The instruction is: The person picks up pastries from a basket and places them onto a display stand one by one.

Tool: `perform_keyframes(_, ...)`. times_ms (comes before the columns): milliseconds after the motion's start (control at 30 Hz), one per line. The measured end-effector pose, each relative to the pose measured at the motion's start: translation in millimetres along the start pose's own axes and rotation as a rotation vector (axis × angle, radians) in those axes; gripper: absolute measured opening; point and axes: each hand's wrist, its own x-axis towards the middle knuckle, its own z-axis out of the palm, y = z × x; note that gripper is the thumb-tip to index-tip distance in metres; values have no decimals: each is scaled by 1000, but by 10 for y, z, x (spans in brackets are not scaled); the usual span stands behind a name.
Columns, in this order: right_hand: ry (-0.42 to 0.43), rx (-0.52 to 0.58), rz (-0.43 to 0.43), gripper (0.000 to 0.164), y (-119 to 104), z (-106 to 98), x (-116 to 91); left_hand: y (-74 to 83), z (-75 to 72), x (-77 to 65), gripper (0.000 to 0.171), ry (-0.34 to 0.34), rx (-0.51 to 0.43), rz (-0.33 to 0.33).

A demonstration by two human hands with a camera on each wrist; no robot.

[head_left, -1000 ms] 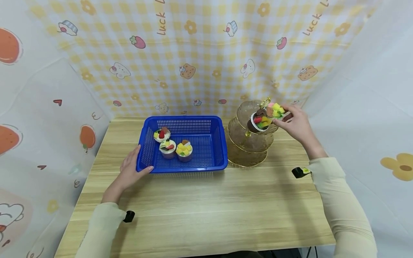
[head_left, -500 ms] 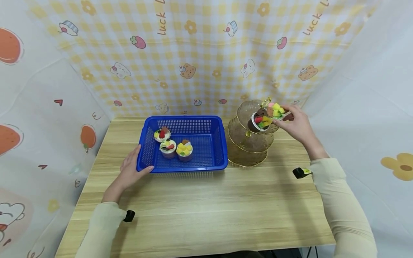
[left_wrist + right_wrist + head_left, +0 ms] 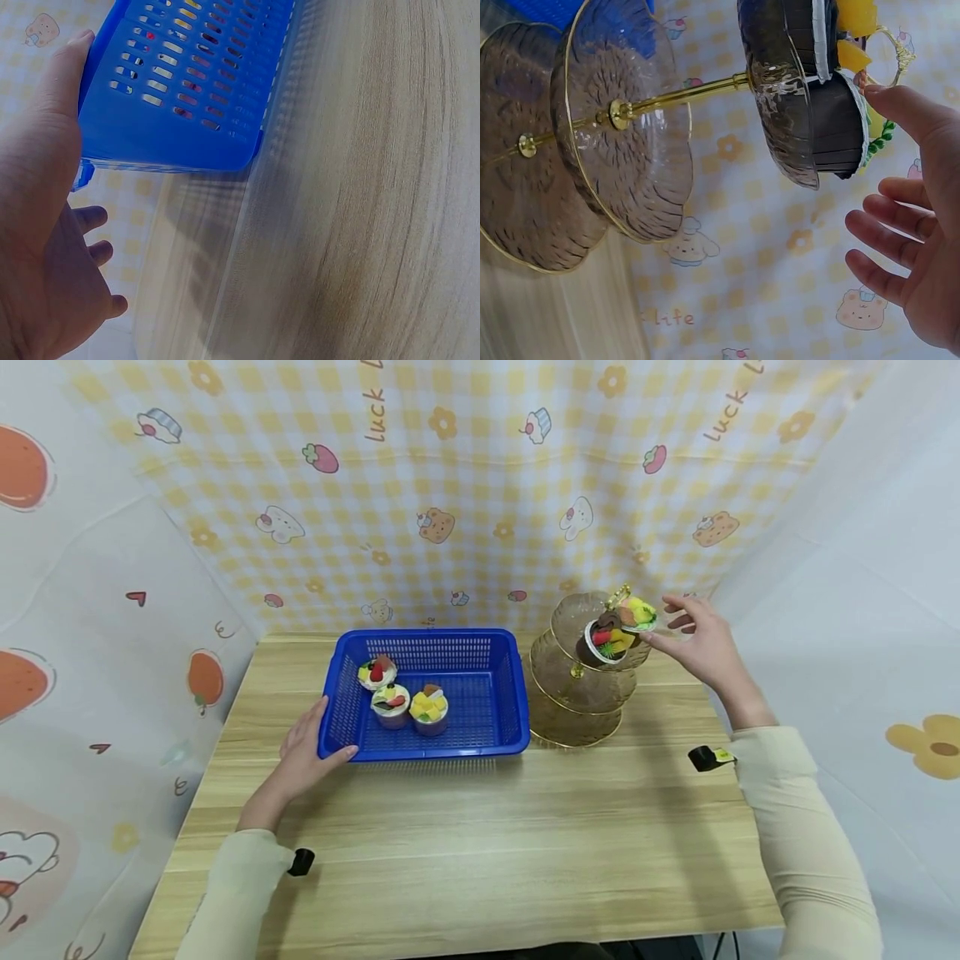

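My left hand (image 3: 306, 756) rests at the near left corner of a blue plastic basket (image 3: 423, 753), thumb on the front rim and fingers loose along the left side. My right hand (image 3: 701, 639) is beside the top tier of a three-tier cake stand (image 3: 581, 692), its fingers spread. A cupcake with yellow fruit (image 3: 639, 612) stands on that tier in a dark cup (image 3: 838, 127); in the right wrist view my thumb tip is right at its rim, the other fingers apart from it. Next to it a chocolate cupcake (image 3: 604, 642) leans toward the front.
Inside the basket sit a strawberry-topped cupcake (image 3: 377, 673), a cream cupcake (image 3: 390, 703) and a mango-topped cupcake (image 3: 429, 708). A gold ring handle (image 3: 618, 597) tops the stand. Patterned curtain (image 3: 480, 485) closes off the back of the wooden table (image 3: 465, 852).
The right hand has let go of the yellow fruit cupcake, its fingers spreading and moving a little right. That cupcake now tilts differently on the top tier. The left hand stays put.
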Motion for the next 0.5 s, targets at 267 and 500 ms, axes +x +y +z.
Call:
perform_keyframes(267, 15, 6, -18, 72, 18, -10, -52, -5, -7, -6, 109, -4, 3, 3)
perform_keyframes(500, 12, 9, -2, 74, 92, 51, -137, 7, -12, -16, 109, -7, -3, 7)
